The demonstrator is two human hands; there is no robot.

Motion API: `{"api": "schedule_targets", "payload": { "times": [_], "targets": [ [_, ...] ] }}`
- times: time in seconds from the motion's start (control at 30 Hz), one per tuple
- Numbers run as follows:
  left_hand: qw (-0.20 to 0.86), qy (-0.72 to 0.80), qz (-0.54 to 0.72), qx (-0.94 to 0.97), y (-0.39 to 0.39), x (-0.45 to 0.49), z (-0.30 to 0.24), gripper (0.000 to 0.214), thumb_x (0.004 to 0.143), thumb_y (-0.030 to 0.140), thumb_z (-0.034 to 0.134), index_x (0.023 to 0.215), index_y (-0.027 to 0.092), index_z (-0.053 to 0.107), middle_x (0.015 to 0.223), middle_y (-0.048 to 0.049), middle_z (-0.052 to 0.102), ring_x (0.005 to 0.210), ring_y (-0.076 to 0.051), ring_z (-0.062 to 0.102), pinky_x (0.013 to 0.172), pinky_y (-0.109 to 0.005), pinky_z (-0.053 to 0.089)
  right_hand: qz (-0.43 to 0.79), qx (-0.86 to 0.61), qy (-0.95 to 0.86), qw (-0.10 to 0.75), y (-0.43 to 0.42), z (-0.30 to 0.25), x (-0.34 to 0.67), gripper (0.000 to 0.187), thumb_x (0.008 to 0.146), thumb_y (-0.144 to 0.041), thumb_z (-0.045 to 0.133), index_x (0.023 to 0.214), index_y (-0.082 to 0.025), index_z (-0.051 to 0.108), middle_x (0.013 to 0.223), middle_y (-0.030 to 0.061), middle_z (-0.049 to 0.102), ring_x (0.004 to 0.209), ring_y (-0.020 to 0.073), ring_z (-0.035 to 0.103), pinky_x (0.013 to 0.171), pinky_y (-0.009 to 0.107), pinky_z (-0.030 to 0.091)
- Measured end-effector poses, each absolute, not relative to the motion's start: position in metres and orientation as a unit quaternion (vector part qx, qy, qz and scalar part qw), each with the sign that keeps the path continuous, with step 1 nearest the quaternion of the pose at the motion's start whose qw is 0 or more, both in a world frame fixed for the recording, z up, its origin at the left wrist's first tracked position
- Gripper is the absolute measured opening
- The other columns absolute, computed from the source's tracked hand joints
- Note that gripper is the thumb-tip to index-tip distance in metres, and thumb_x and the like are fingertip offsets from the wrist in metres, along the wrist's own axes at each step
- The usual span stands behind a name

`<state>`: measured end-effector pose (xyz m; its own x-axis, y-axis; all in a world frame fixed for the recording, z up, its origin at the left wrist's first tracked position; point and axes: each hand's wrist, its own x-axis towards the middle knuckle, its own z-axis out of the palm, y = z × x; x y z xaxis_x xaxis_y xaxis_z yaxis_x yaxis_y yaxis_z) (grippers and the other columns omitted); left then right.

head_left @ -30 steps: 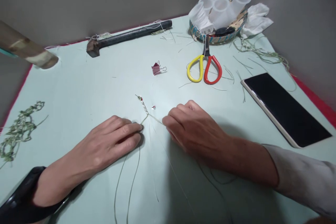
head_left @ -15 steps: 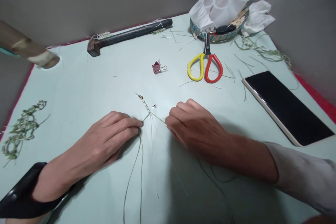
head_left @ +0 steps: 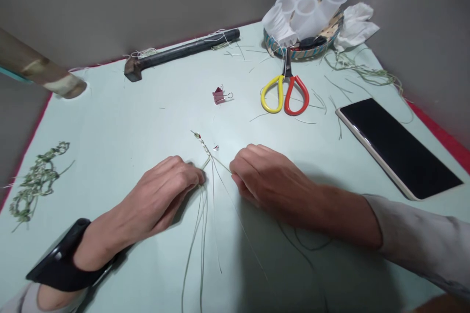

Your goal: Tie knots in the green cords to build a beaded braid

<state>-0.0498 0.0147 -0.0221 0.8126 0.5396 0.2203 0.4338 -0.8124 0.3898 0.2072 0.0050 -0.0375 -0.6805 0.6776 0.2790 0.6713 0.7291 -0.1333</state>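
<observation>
A short knotted cord piece [head_left: 203, 146] of thin pale green threads with a small red bead at its far tip lies at the middle of the pale green table [head_left: 121, 122]. My left hand [head_left: 165, 195] rests knuckles-up just left of it, its fingertips pinched on threads below the knot. Just right of the knot, my right hand [head_left: 268, 178] is curled with its fingertips pinched on another thread. Loose thread ends [head_left: 203, 234] trail toward me between my wrists. A tiny red bead [head_left: 216, 147] lies beside the cord.
Yellow-and-red scissors [head_left: 282, 94] and a small red binder clip [head_left: 219, 95] lie beyond my hands. A basket [head_left: 293, 51] of white plastic cups stands at the back right, a dark phone [head_left: 398, 144] at right, a hammer [head_left: 176, 54] at the back, a knotted green cord heap [head_left: 35, 181] at left.
My left hand has slid slightly right and nearer the knot, gathering the loose threads beneath it closer together. My right hand has barely shifted.
</observation>
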Motion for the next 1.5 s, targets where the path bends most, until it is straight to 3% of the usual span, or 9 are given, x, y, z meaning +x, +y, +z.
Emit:
{"api": "schedule_targets", "payload": {
  "times": [0.13,0.27,0.57,0.77,0.97,1.2,1.33,1.5],
  "targets": [
    [0.151,0.299,0.167,0.927,0.017,-0.048,-0.027,0.022,0.098,0.004,0.041,0.104,0.018,0.056,0.076,-0.0033,0.059,0.067,-0.018,0.05,0.058,-0.032,0.045,0.022,-0.375,-0.915,0.144,0.004,-0.037,0.205,0.016,0.088,-0.006,0.054,0.078,-0.019,0.056,0.071,0.0013,0.056,0.066,0.0162,0.041,0.066,0.031,0.031],
    [0.14,0.299,0.175,0.928,0.016,-0.047,-0.025,0.023,0.099,0.005,0.048,0.114,0.019,0.06,0.087,-0.0053,0.065,0.076,-0.018,0.058,0.065,-0.031,0.05,0.035,-0.383,-0.914,0.127,0.004,-0.037,0.205,0.014,0.092,-0.007,0.053,0.084,-0.017,0.058,0.077,0.0035,0.06,0.069,0.017,0.044,0.068,0.032,0.03],
    [0.108,0.287,0.223,0.925,0.01,-0.043,-0.017,0.027,0.097,0.001,0.049,0.105,0.021,0.066,0.087,-0.0052,0.07,0.08,-0.018,0.057,0.067,-0.031,0.051,0.096,-0.382,-0.915,0.093,0.004,-0.031,0.207,0.011,0.096,-0.01,0.053,0.09,-0.015,0.062,0.086,0.0075,0.063,0.074,0.017,0.046,0.071,0.032,0.03],
    [0.123,0.345,0.199,0.909,0.01,-0.036,-0.013,0.011,0.102,0.022,0.056,0.1,0.017,0.065,0.089,-0.001,0.066,0.077,-0.015,0.062,0.068,-0.03,0.056,0.126,-0.398,-0.906,0.071,0.006,-0.027,0.204,0.012,0.098,-0.012,0.052,0.099,-0.013,0.064,0.093,0.0078,0.067,0.079,0.0176,0.053,0.075,0.032,0.038],
    [0.151,0.432,0.18,0.871,0.012,-0.03,-0.018,0.021,0.101,0.036,0.06,0.107,0.016,0.065,0.089,-0.0011,0.068,0.068,-0.013,0.063,0.062,-0.029,0.057,0.151,-0.405,-0.9,0.052,0.008,-0.023,0.207,0.014,0.1,-0.029,0.06,0.101,-0.016,0.064,0.094,0.0005,0.065,0.085,0.0157,0.062,0.082,0.035,0.052],
    [0.179,0.452,0.137,0.863,0.012,-0.027,-0.021,0.02,0.1,0.035,0.061,0.102,0.016,0.067,0.091,-0.002,0.069,0.075,-0.015,0.066,0.07,-0.033,0.06,0.194,-0.404,-0.893,0.041,0.003,-0.016,0.208,0.016,0.094,-0.008,0.046,0.091,-0.014,0.061,0.089,0.0073,0.063,0.076,0.0173,0.046,0.075,0.033,0.036],
    [0.205,0.451,0.127,0.859,0.011,-0.029,-0.024,0.021,0.1,0.036,0.061,0.101,0.016,0.067,0.092,-0.0023,0.07,0.077,-0.016,0.067,0.072,-0.034,0.06,0.224,-0.415,-0.881,0.046,0.0,-0.01,0.209,0.017,0.092,-0.006,0.042,0.094,-0.015,0.056,0.089,0.0063,0.059,0.073,0.0167,0.041,0.072,0.032,0.033],
    [0.231,0.465,0.122,0.846,0.006,-0.03,-0.023,0.022,0.1,0.037,0.061,0.099,0.016,0.067,0.088,-0.0013,0.069,0.073,-0.015,0.066,0.07,-0.033,0.059,0.256,-0.442,-0.858,0.054,0.0,-0.005,0.211,0.019,0.098,-0.01,0.035,0.102,-0.017,0.053,0.092,0.0033,0.058,0.067,0.0139,0.039,0.062,0.03,0.029]
  ]
}}
